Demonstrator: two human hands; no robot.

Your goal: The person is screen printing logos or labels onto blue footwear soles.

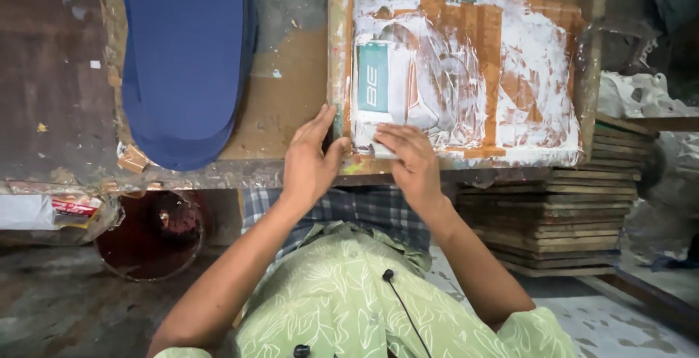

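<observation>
Wooden screen frame (336,52) beneath both hands

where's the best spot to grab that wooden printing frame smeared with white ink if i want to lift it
Probably by the near wooden rail of the ink-smeared wooden printing frame, coming from the person's side with both hands. It lies flat on the worn wooden table, its near edge at the table's edge, where the left hand and right hand already rest. The rails look cleaner than the ink-covered mesh.

Worktop (284,103): worn brown board, stained and scuffed, edge chipped.
Floor (51,307): grey, dirty, paint-flecked.
Under the worktop: dark red round tub (149,236).
Right side: stack of flat wooden boards (575,220).
Light: soft, even.
</observation>
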